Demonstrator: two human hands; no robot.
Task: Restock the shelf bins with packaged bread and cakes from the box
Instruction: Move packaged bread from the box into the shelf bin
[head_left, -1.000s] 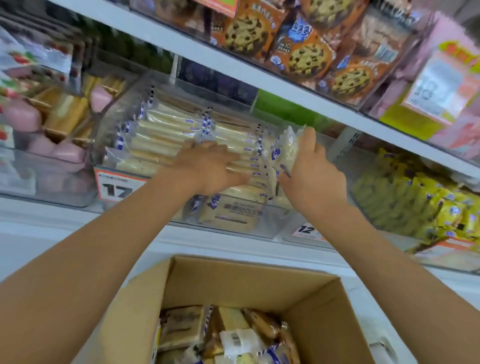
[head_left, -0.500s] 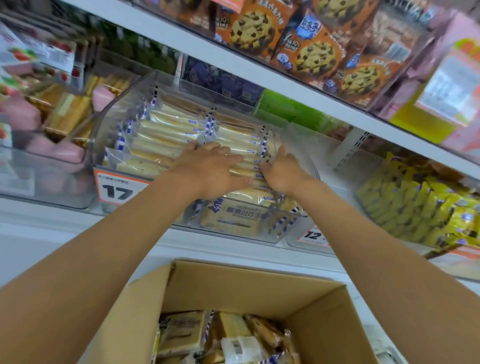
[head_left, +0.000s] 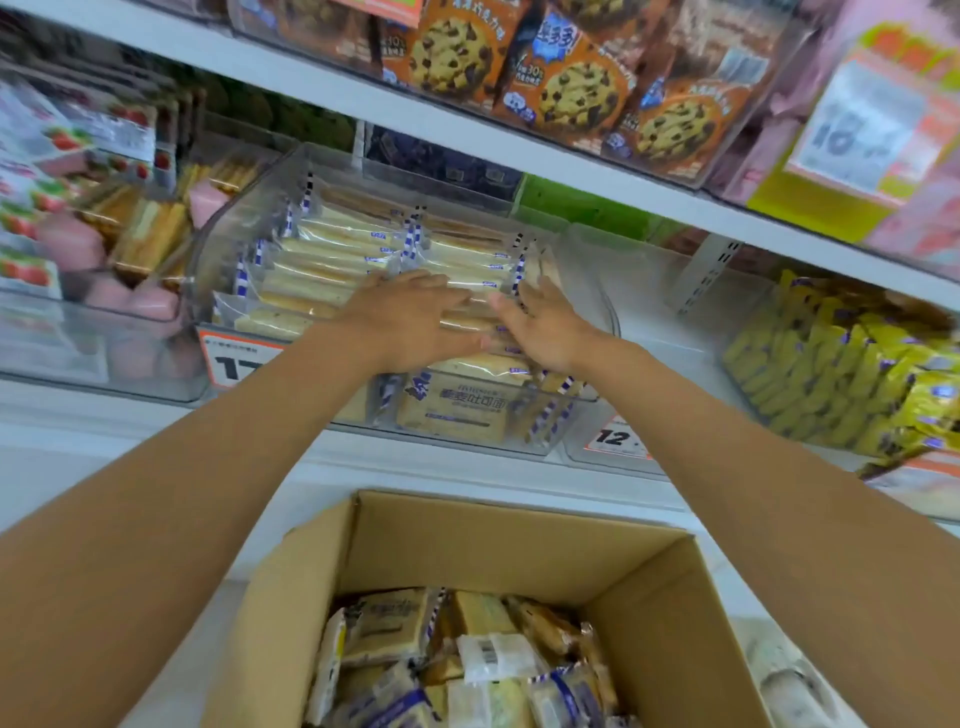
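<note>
a: what are the hands doing?
b: both lie flat, palms down, fingers straight. the left hand (head_left: 410, 317) and the right hand (head_left: 545, 327) sit side by side, pressing on top of the bread packs (head_left: 322, 270) in a clear bin (head_left: 218, 249) on the shelf (head_left: 156, 415). neither pinches or grips anything. i cannot tell whether the two hands touch each other.
a: how do the packs stand?
b: in rows on edge, in clear wrappers with blue-and-white striped ends, under and beyond both hands. one lies face out against the bin's front wall, below the wrists.
a: and the box?
b: the cardboard box (head_left: 467, 540) sits open beneath the forearms, nearer the person than the hands, with more wrapped bread and cakes (head_left: 395, 623) heaped inside.
a: what else is around?
b: a price tag reading 17 (head_left: 234, 358) is below and left of the left hand, and a tag reading 12 (head_left: 615, 439) is below and right of the right hand. pink cakes (head_left: 72, 239) lie left of the left hand, yellow packets (head_left: 831, 374) well right of the right hand, and cookie bags (head_left: 571, 88) above both.
</note>
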